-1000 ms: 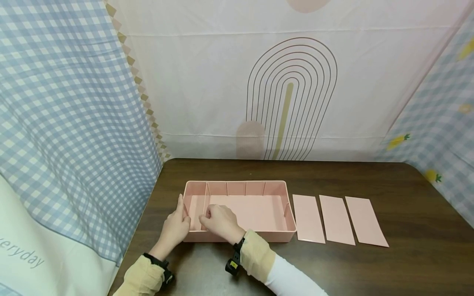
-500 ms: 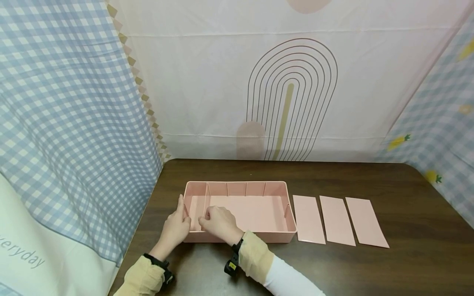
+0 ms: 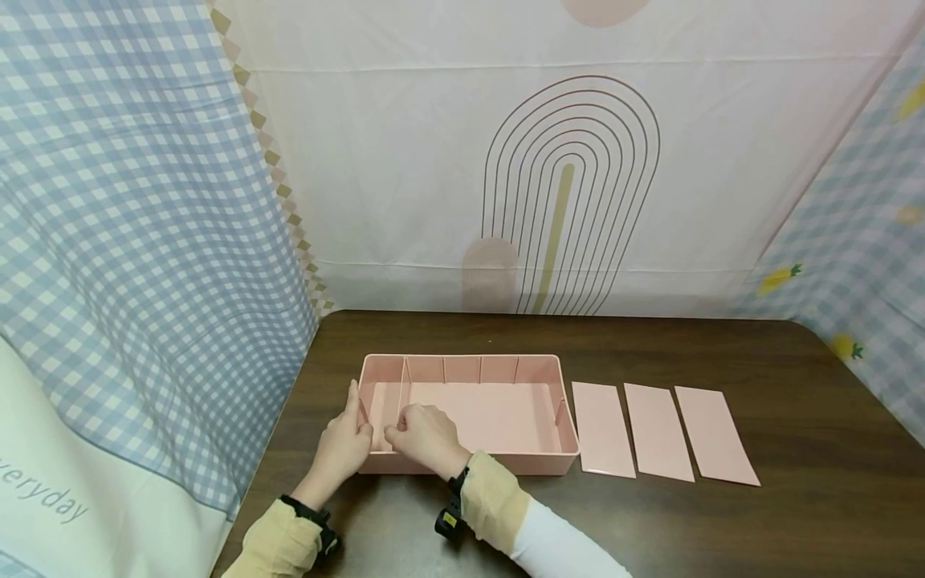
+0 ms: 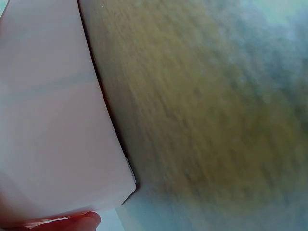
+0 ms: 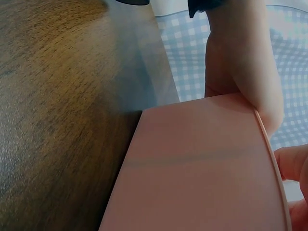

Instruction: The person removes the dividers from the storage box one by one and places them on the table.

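A long pink storage box (image 3: 499,463) with slotted walls lies on the table; its front wall fills much of both wrist views. One thin pink divider (image 3: 403,389) stands across it near the left end. My left hand (image 3: 340,441) holds the box's left end, index finger straight along the outside and thumb at the rim by the near corner. Reaching over the front wall, my right hand (image 3: 428,437) has curled fingers on the divider's near end, which they partly hide. In the right wrist view its fingers (image 5: 294,163) show just past the front rim.
Three flat pink panels (image 3: 603,429) lie in a row right of the box, the nearest close beside its right wall. The dark wooden table (image 3: 809,401) is bordered behind by a white cloth (image 3: 405,160) and at the left by a blue checked cloth (image 3: 166,241).
My right hand and forearm have shifted slightly to the left, fingers still at the divider. The left hand, box and loose panels have stayed in place.
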A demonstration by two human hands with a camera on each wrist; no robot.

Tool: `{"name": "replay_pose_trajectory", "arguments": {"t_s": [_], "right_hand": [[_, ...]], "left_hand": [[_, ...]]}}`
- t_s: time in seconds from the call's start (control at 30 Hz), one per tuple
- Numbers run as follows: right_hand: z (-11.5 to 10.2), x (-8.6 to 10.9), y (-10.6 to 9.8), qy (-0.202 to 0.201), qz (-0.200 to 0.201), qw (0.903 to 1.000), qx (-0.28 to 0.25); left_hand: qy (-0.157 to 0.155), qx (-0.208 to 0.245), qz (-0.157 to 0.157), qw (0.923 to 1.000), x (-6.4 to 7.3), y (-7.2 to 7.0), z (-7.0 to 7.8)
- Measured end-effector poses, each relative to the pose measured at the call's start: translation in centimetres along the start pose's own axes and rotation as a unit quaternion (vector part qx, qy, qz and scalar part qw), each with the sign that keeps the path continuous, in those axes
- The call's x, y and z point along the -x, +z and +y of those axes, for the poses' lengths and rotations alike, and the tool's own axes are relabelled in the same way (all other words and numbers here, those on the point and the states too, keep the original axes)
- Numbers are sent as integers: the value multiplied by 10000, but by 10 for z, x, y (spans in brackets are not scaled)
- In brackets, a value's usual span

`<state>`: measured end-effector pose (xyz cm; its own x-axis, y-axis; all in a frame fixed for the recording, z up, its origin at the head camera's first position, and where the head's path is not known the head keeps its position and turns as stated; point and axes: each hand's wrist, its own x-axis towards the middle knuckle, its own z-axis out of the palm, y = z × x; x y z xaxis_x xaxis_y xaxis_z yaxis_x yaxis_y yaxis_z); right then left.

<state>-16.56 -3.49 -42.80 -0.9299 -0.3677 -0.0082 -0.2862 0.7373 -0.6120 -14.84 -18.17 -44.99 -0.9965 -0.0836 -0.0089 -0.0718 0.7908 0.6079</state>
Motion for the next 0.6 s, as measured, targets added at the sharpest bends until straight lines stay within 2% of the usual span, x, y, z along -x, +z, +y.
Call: {"name": "replay_pose_trajectory", "arguments": {"t_s": [0.23, 0.6], "right_hand": [[-1, -1, 3, -6, 48, 9998, 206], [-2, -2, 5, 137, -93, 9997, 180]], "left_hand": [[32, -16, 37, 10000, 0, 0, 0], [70, -90, 70, 9999, 0, 0, -1]]}}
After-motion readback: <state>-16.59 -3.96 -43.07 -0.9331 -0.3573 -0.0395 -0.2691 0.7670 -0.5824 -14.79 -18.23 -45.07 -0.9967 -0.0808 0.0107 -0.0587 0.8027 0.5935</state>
